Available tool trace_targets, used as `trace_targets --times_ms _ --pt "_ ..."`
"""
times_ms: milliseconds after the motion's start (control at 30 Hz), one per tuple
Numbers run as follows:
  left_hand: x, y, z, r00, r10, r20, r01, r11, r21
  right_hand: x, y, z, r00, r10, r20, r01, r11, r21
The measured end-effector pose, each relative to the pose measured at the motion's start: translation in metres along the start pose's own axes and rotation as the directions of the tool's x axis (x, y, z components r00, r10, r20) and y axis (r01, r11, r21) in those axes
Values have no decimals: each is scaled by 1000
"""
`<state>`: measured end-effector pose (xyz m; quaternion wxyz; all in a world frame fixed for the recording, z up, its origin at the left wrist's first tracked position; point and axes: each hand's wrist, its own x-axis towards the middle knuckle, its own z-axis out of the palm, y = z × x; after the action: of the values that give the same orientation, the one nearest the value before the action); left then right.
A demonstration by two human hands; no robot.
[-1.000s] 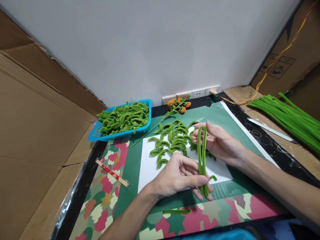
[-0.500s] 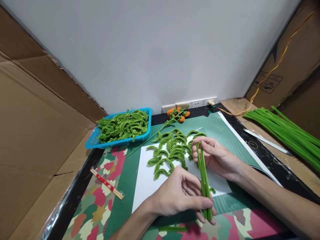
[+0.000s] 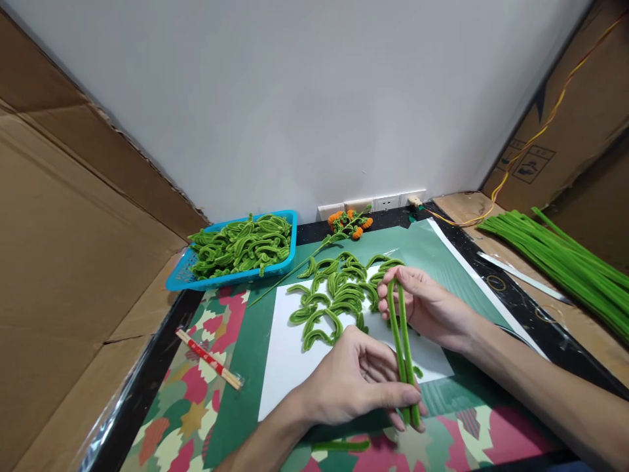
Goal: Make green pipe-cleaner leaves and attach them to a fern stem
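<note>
A green pipe cleaner (image 3: 403,334), folded into a long narrow loop, stands upright between my two hands. My left hand (image 3: 356,383) pinches its lower ends between thumb and fingers. At the bend on top, my right hand (image 3: 417,298) holds it with thumb and fingertips. Behind them, several curled green pipe-cleaner pieces (image 3: 344,295) lie on a white sheet of paper (image 3: 280,367). Below my left hand, a short straight green piece (image 3: 340,446) rests on the patterned paper.
A blue basket (image 3: 228,282) full of curled green pieces stands at back left. Beside it lies an orange-flowered stem (image 3: 322,246). Wrapped chopsticks (image 3: 209,358) are on the left. A bundle of green pipe cleaners (image 3: 555,262) and a white strip (image 3: 523,277) lie at right.
The two strands of the folded pipe cleaner have spread slightly apart near the top. Both hands keep their hold and have barely moved.
</note>
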<state>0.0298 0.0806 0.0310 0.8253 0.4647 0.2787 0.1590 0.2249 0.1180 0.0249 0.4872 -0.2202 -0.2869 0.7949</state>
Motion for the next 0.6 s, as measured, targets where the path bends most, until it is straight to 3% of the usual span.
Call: trace_targets --times_ms 300,600 --pt "-1 4 3 999 -26 30 26 1000 12 0 2 -3 1000 -27 14 27 1000 12" --pt "-2 6 -2 999 -2 47 1 1000 25 -1 -2 -6 994 -29 -103 25 999 -44"
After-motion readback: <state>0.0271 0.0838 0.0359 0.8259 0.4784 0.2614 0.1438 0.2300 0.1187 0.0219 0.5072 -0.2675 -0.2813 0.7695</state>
